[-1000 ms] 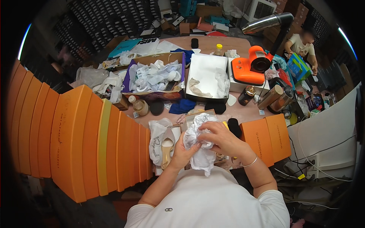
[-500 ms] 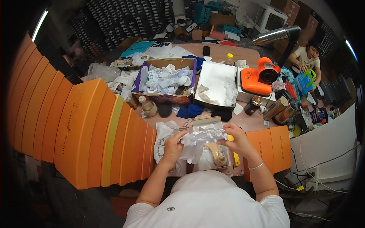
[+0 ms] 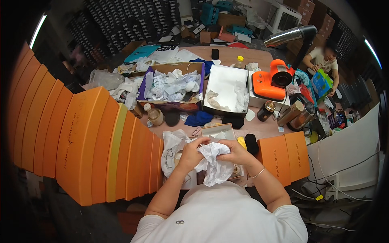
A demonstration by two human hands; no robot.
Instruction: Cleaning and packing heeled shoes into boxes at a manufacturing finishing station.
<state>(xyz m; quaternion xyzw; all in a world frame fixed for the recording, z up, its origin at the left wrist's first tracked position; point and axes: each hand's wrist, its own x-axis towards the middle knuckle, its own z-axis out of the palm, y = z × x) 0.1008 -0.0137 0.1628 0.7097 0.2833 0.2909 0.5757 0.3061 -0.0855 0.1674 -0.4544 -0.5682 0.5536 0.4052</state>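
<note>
Fig.: Head view, packing bench. Centre: crumpled white tissue paper (image 3: 212,162), held at chest height just above the near table edge, between both hands. Left hand (image 3: 191,153) has fingers curled shut over the wad's upper left; right hand (image 3: 236,152) has fingers curled shut on its upper right, w/ a thin bracelet (image 3: 256,174) at the wrist. A loose tail of the paper hangs down below the hands.

Handling (judgement): very light, soft, no stiffness; crushes and tears easily, not slippery. Best taken at the bunched upper part w/ fingertips on both sides, as here; a pull on the hanging tail would likely rip it.

Directly under/behind the hands: a white cloth bag (image 3: 172,152) to the left, partly hidden, and a small open box (image 3: 219,131) just beyond. A black pouch (image 3: 251,142) lies near the right hand.

Further out: rows of orange boxes (image 3: 97,146) stacked on edge at left; two more orange boxes (image 3: 283,156) at right. Mid-table: a cardboard tray of crumpled white paper (image 3: 172,87), an open white box (image 3: 225,91), a blue cloth (image 3: 198,118), a small bottle (image 3: 154,115), an orange machine (image 3: 269,81) under a desk lamp (image 3: 289,35).

Far right: another person (image 3: 324,60) seated at the table, hands apart from this work.
</note>
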